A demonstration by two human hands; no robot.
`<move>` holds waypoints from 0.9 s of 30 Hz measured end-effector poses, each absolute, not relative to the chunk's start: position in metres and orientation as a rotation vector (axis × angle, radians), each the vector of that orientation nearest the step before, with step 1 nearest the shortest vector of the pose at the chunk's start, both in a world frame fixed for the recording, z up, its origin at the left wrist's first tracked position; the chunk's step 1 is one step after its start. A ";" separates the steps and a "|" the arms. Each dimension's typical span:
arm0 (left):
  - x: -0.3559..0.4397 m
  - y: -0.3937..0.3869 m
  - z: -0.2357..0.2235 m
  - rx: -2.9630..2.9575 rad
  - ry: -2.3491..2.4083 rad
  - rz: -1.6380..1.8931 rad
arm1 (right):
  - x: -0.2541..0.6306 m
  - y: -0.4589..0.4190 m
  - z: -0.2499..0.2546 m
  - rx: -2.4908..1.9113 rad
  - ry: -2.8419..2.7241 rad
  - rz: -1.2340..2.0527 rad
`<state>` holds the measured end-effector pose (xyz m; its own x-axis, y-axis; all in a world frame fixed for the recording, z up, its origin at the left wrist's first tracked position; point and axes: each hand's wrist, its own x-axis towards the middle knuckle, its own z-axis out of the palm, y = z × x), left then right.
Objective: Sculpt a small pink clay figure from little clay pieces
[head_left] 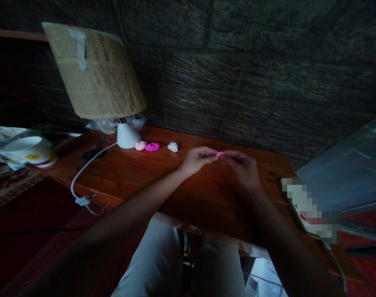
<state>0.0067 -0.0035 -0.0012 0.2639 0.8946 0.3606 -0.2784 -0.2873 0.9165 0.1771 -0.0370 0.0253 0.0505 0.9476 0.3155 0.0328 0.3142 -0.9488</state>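
Observation:
A small pink lump of what looks like modelling clay (220, 154) is pinched between the fingertips of both hands, just above the wooden table (188, 194). My left hand (198, 160) grips it from the left, with thumb and fingers pressed together. From the other side my right hand (244, 165) closes on the same lump. Left of my hands, on the tabletop, lie a whitish lump (173, 147), a magenta lump (152, 147) and a pale pink lump (140, 145). The last two touch each other.
A lamp with a newsprint shade (96, 74) and white base (127, 136) stands at the back left, its cable (79, 177) hanging over the front edge. Dark scissors (95, 152) and a white paper tub (29, 150) are further left. A pixelated object (311, 210) lies at right. Behind is a stone-patterned wall (252, 74).

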 end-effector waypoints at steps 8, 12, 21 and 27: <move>0.006 -0.003 -0.002 1.433 0.627 1.288 | 0.178 -0.035 0.023 -0.992 -1.310 0.950; 0.006 -0.003 -0.002 1.428 0.626 1.304 | 0.177 -0.035 0.022 -1.009 -1.309 0.950; 0.007 -0.004 -0.001 1.389 0.599 1.328 | 0.177 -0.037 0.023 -0.969 -1.334 0.950; 0.007 -0.002 -0.003 1.435 0.617 1.337 | 0.178 -0.034 0.020 -0.979 -1.334 0.945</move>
